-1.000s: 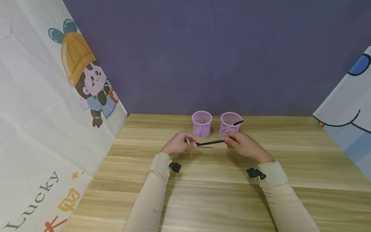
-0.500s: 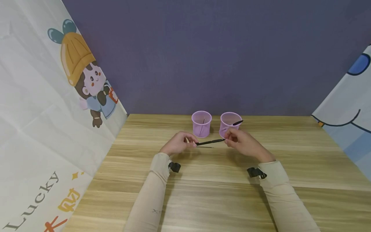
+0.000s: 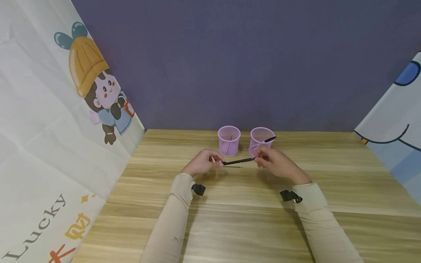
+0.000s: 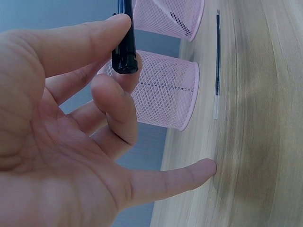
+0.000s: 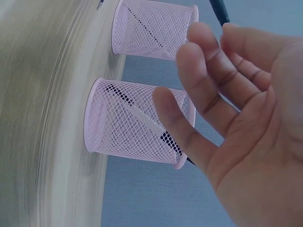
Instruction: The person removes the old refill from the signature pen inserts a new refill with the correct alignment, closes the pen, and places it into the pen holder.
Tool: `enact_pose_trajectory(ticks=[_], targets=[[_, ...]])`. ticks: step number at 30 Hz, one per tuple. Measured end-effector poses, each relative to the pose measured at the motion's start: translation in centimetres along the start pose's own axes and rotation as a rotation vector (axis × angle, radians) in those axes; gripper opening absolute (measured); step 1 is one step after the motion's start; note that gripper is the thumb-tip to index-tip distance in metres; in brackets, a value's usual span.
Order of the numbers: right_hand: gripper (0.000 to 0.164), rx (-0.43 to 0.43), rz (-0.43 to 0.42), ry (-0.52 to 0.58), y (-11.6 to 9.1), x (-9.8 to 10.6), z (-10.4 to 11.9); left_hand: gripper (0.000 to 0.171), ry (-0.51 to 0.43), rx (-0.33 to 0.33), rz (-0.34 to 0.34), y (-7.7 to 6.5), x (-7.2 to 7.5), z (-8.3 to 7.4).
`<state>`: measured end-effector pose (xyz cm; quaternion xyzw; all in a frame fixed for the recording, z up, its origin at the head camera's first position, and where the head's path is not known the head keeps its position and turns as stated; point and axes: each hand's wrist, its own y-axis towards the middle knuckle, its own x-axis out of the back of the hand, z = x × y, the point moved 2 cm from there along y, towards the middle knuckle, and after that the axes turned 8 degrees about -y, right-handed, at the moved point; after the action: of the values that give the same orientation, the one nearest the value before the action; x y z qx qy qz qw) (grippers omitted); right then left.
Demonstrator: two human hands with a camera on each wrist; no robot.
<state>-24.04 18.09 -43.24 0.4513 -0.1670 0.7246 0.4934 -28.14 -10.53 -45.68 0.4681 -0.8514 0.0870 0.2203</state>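
A black pen [image 3: 239, 161] is held level above the table between both hands. My left hand [image 3: 203, 162] pinches its left end between thumb and fingers. In the left wrist view, the little finger [image 4: 175, 184] stretches down toward the tabletop. At the pen's other, tapered end my right hand [image 3: 277, 165] pinches the tip with thumb and index finger, the other fingers loosely bent. A thin pen refill [image 4: 218, 56] with a clear end lies on the table below the pen.
Two pink mesh cups stand behind the hands. The left cup [image 3: 224, 149] holds a thin dark rod [image 3: 229, 145]; the right cup [image 3: 253, 146] holds a leaning pen [image 3: 270, 139] with a black end above the rim. A dark blue panel [image 3: 230, 65] rises behind the wooden table [image 3: 243, 226].
Hardly anything differs: the right hand's fingers have shifted slightly at the pen's tip. The left hand, cups and refill have stayed in place.
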Motion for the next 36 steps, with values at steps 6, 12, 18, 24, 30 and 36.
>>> enact_pose_trajectory(ticks=[6, 12, 18, 24, 30, 36], targets=[[0.005, -0.003, 0.013, -0.004, -0.01, -0.01, -0.15, 0.008, -0.002, -0.001, -0.001, -0.01, -0.02, -0.06], [0.009, -0.013, 0.022, 0.005, 0.0, -0.12, -0.2, 0.008, 0.002, -0.005, 0.0, -0.02, -0.03, -0.1], [0.012, -0.006, 0.022, -0.002, 0.09, -0.24, -0.3, 0.008, -0.006, -0.004, 0.002, -0.02, 0.0, -0.07], [0.017, -0.004, 0.027, -0.015, 0.24, -0.36, -0.43, 0.007, -0.014, -0.004, -0.003, -0.02, 0.01, -0.02], [0.022, -0.018, 0.032, -0.033, 0.26, -0.38, -0.38, 0.008, -0.005, -0.008, -0.003, 0.04, -0.05, 0.0], [0.025, -0.023, 0.038, -0.053, 0.25, -0.49, -0.42, 0.008, 0.005, -0.015, -0.003, 0.1, -0.16, 0.0]])
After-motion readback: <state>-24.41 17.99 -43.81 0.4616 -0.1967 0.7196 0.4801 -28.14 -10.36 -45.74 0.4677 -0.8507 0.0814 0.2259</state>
